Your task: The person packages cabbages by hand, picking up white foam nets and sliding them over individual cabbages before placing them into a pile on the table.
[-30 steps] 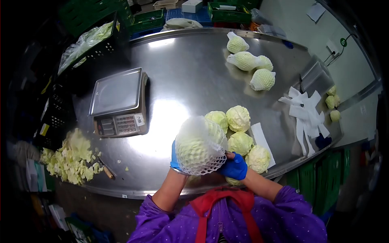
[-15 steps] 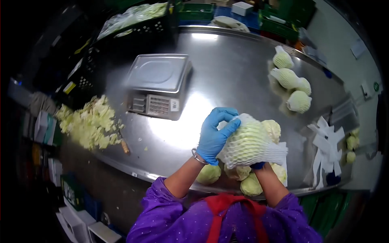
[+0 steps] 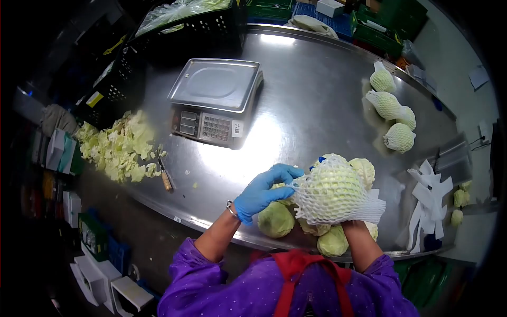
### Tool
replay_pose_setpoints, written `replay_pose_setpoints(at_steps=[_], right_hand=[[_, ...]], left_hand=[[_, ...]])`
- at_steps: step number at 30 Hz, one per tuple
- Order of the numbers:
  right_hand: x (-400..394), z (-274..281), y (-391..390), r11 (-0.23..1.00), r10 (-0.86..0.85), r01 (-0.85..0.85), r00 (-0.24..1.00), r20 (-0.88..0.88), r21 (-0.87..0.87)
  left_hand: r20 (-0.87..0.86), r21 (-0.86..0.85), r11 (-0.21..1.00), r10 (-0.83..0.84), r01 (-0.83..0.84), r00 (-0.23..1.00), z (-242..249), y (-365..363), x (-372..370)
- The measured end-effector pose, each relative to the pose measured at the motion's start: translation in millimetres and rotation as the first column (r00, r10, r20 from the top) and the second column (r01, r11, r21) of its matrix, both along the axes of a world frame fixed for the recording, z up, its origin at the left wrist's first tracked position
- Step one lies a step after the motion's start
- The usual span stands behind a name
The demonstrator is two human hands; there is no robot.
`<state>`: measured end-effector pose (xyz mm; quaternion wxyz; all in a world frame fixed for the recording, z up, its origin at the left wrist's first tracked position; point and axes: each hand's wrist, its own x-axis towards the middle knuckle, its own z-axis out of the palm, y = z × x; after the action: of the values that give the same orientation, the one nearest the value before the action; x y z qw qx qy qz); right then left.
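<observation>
I hold a pale green cabbage (image 3: 334,189) above the steel table's near edge, wrapped in a white foam net sleeve (image 3: 355,208). My left hand (image 3: 262,191), in a blue glove, pinches the sleeve's left end. My right hand is almost wholly hidden under the cabbage; only its forearm shows, and a bit of blue glove (image 3: 316,162) peeks over the far side. Bare cabbages (image 3: 276,219) lie on the table just beneath the held one.
A digital scale (image 3: 214,100) stands mid-table. Cabbage leaf trimmings (image 3: 119,146) and a knife (image 3: 165,178) lie at the left. Three netted cabbages (image 3: 390,105) rest far right, spare foam sleeves (image 3: 429,195) at the right edge. Black and green crates line the back.
The view has shifted slightly. My left hand has slid from the top of the netted cabbage down to the sleeve's left end, and the cabbage has dropped a little toward the pile.
</observation>
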<state>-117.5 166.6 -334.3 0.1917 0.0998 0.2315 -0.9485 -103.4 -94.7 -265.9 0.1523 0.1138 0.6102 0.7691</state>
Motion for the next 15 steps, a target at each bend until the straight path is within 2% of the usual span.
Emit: replay_pose_setpoints(at_steps=[2, 3, 6, 7, 9, 10, 11, 12, 14, 15], right_hand=[[1, -10, -3, 1.0, -0.024, 0.024, 1.0, 0.004, -0.001], [2, -12, -5, 1.0, -0.03, 0.03, 1.0, 0.008, -0.007], [9, -16, -7, 0.999, -0.036, 0.037, 0.999, 0.021, -0.021], [13, -16, -5, 0.999, -0.036, 0.037, 0.999, 0.031, -0.031], [18, -9, -6, 0.998, -0.022, 0.024, 0.999, 0.04, -0.059], [21, -3, -6, 0.996, 0.013, -0.01, 0.999, 0.031, -0.087], [19, 14, -12, 0.984, 0.09, -0.093, 0.996, -0.023, -0.149], [18, 25, -17, 0.962, 0.162, -0.176, 0.983, -0.083, -0.208], [17, 36, -22, 0.989, 0.145, -0.144, 0.988, 0.062, -0.02], [15, 39, -25, 0.988, 0.126, -0.136, 0.984, 0.129, 0.075]], left_hand=[[0.277, 0.188, 0.98, 0.005, -0.059, 0.961, 2, 3, 5], [0.366, 0.489, 0.865, -0.083, -0.116, 0.927, -5, 8, 6], [0.513, 0.657, 0.656, -0.028, -0.371, 0.858, -5, 39, 4], [0.558, 0.577, 0.702, 0.034, -0.417, 0.829, 4, 43, 6], [0.355, 0.32, 0.918, 0.112, -0.233, 0.928, 5, 41, 3], [0.249, 0.152, 0.976, 0.114, -0.155, 0.962, 5, 40, 2], [0.242, 0.098, 0.987, 0.101, -0.127, 0.965, 3, 35, -2], [0.239, 0.125, 0.978, 0.135, -0.168, 0.962, -4, 33, -3], [0.233, 0.179, 0.952, 0.205, -0.249, 0.951, -16, 34, -6], [0.166, 0.211, 0.92, 0.298, -0.329, 0.94, -17, 38, -5]])
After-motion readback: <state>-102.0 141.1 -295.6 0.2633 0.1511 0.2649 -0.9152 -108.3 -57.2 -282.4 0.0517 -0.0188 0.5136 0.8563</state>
